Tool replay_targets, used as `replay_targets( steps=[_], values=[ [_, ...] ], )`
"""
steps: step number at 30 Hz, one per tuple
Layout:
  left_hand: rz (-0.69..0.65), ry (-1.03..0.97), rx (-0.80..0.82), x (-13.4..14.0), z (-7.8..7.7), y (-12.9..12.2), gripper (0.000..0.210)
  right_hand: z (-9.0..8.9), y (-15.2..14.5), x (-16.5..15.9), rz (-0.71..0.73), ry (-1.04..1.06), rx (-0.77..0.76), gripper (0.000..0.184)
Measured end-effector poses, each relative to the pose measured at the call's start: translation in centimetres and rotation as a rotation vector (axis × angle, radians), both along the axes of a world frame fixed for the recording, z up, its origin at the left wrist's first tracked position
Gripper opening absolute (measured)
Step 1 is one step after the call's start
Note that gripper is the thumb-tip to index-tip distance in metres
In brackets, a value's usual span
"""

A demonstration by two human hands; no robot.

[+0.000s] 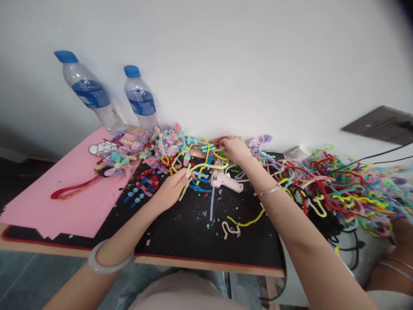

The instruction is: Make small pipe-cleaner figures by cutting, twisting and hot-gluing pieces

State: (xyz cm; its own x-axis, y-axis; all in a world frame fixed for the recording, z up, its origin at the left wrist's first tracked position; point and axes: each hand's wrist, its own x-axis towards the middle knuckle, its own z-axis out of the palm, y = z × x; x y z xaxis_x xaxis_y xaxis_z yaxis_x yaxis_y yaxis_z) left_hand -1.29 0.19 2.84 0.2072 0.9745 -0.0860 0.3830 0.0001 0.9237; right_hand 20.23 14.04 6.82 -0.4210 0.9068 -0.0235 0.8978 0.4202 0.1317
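Note:
My left hand (176,187) pinches pale yellow pipe cleaners (206,165) between thumb and fingers; one runs right across the pile, another end hangs below the hand. At the back of the board, my right hand (237,150) reaches into loose pipe cleaners with its fingers curled down. A red pipe cleaner (220,140) lies by its fingertips, which are partly hidden, so what they grip is unclear. Below it lies a pale pink glue gun (227,181) with a bluish stick (212,204) beside it. Blue pipe cleaners (199,187) lie between the hands.
Pink sheets (71,185) cover the board's left side, with pipe-cleaner flowers (118,163) and a red strap (74,189) on them. Two water bottles (88,92) stand by the wall. A large pipe-cleaner heap (348,185) and black cables (380,153) are at right. Another person's arm (393,258) shows there.

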Motion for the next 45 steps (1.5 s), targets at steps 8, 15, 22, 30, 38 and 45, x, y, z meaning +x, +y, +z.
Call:
replay_targets(
  steps=[8, 15, 22, 30, 38, 45],
  values=[
    [0.059, 0.117, 0.154, 0.5, 0.5, 2.0, 0.03, 4.3, -1.2, 3.9, -0.2, -0.017, 0.039, 0.022],
    [0.063, 0.229, 0.183, 0.5, -0.6, 2.4, 0.029, 5.6, -3.9, 5.7, -0.234, -0.102, 0.008, 0.018],
    [0.106, 0.188, 0.173, 0.3, -1.0, 2.2, 0.03, 6.7, -4.5, 6.8, -0.207, -0.152, 0.199, 0.019],
    [0.079, 0.219, 0.196, 0.5, -1.0, 1.7, 0.033, 6.4, -7.7, 5.4, -0.253, 0.12, 0.102, 0.031],
    [0.107, 0.487, 0.266, 0.3, -1.7, 1.7, 0.031, 4.2, -13.7, 0.8, -0.094, 0.32, -0.069, 0.031],
    [0.07, 0.515, 0.306, 0.3, -1.3, 1.4, 0.033, 2.2, -14.5, 0.0, -0.139, 0.183, -0.129, 0.024]
  ],
)
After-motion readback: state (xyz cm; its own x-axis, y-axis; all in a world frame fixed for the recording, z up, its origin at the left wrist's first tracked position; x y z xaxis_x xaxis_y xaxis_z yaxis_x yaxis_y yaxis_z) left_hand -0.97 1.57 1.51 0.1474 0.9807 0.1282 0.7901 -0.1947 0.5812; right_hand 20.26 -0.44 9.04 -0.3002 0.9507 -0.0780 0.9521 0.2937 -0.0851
